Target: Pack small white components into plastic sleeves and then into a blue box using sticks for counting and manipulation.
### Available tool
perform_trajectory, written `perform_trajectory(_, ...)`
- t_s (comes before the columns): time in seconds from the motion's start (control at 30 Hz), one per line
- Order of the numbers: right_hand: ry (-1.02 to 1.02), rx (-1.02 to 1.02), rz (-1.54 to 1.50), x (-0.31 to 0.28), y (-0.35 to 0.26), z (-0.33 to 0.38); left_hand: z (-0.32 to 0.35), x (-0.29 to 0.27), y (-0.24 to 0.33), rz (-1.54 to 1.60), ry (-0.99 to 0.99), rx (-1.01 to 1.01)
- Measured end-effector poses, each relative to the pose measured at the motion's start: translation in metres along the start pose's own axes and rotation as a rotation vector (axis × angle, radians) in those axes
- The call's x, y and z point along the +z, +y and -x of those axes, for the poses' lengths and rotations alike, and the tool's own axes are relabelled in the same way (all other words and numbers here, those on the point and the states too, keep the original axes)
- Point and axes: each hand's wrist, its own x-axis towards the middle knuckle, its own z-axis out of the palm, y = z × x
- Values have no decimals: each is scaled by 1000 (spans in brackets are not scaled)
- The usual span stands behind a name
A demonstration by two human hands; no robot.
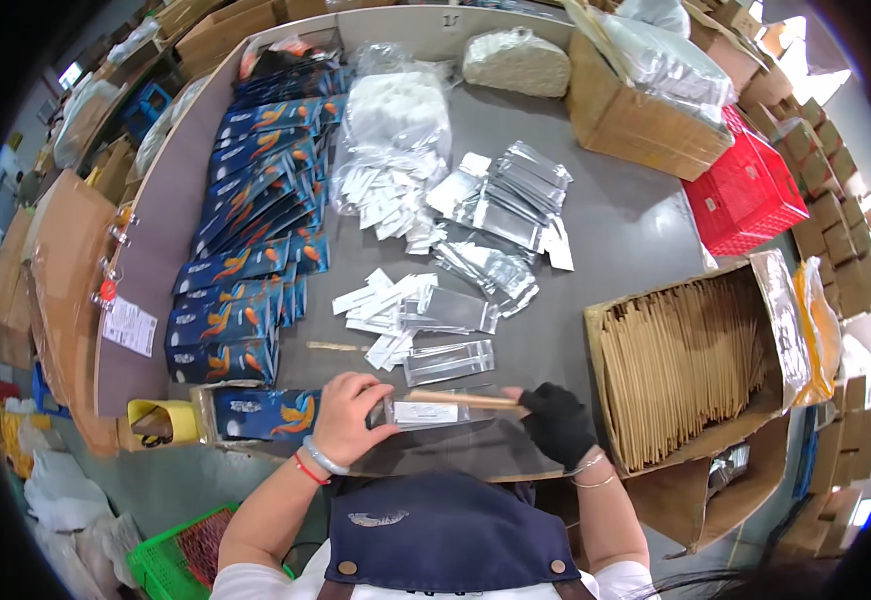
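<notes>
At the table's front edge my left hand (348,418) pinches the left end of a clear plastic sleeve (475,412). A white printed slip (431,412) lies in or under the sleeve; I cannot tell which. My right hand (557,424), in a black glove with bare fingertips, grips the right end of a slim tan stick-like piece (460,398), which lies along the sleeve's upper side. Just beyond are more clear sleeves (448,362) and a pile of white slips (385,312). A blue packet (265,412) with an orange design lies left of my left hand.
Rows of blue packets (245,210) line the left side. A bag of white slips (395,130) and bundled sleeves (520,195) lie farther back. At right stands a carton (600,385) packed with slim tan pieces; a red crate (750,190) is behind it.
</notes>
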Motion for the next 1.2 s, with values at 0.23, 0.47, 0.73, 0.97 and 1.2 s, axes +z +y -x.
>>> perform_trajectory(0.23, -191, -36, -166, 79, -8, -22, 19, 2, -6, -78, -91, 32)
perform_trajectory(0.47, 22, 72, -221, 84, 0, -22, 4, 20, 0, -81, -66, 43)
perform_trajectory(0.73, -27, -179, -59, 85, -55, -43, -7, 20, 2, -268, -108, 145)
perform_trajectory(0.97, -131, -40, 105, 37, -56, -45, -32, -39, -21, -329, -348, 172)
perform_trajectory(1.2, -25, -69, 104, 24, -61, -34, 8, -21, -37, -266, 127, -315)
